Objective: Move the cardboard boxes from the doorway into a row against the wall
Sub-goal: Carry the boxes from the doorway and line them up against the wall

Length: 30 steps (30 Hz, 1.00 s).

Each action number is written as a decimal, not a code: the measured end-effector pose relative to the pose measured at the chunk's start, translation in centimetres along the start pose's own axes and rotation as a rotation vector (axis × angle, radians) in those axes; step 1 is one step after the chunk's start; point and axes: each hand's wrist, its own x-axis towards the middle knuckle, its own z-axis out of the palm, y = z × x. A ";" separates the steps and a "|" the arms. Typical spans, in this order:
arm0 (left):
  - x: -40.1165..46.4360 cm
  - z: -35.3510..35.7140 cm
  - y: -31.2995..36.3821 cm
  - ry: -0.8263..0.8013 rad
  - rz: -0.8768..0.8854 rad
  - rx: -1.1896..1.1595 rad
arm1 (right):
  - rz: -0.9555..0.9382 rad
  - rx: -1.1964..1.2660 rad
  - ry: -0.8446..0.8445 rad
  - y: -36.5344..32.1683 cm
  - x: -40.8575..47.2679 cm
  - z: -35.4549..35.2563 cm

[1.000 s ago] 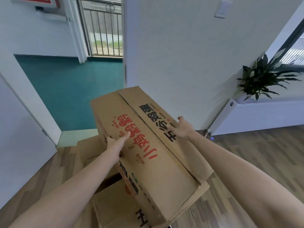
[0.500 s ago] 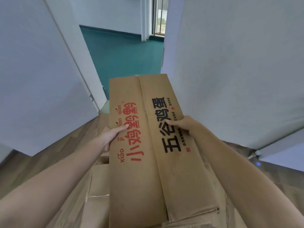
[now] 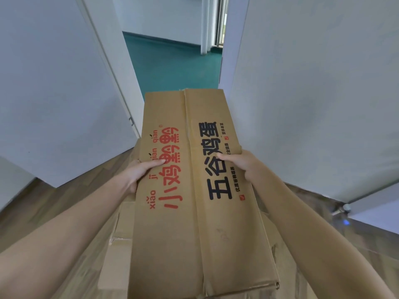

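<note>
A long brown cardboard box (image 3: 194, 234) with red and black printed characters fills the middle of the view, its top flaps closed and its long axis pointing away from me. My left hand (image 3: 140, 173) grips its left edge, thumb on the top face. My right hand (image 3: 239, 162) grips its right edge the same way. Under and beside it lie other cardboard boxes (image 3: 121, 244), mostly hidden by the held box and my arms.
An open white door (image 3: 56, 93) stands on the left. A white wall (image 3: 313, 93) runs along the right, with a door stopper (image 3: 343, 208) at its base. Between them the doorway opens onto a teal floor (image 3: 172, 63). Wood flooring (image 3: 43, 212) lies underfoot.
The box has turned from tilted and skewed to lying flat and pointing straight ahead at the doorway. My view has swung left, and the potted plant has left the frame. Both hands keep their grip.
</note>
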 end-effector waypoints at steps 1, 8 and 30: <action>-0.8 0.1 -0.5 -0.003 0.006 -0.023 | -0.010 -0.003 -0.004 0.4 -1.1 -0.2; -9.1 4.2 -2.3 -0.072 0.123 -0.017 | -0.128 0.096 0.059 3.7 -12.1 -3.3; -40.7 51.1 -23.8 -0.979 0.204 0.584 | -0.006 0.644 1.023 44.6 -65.9 -27.5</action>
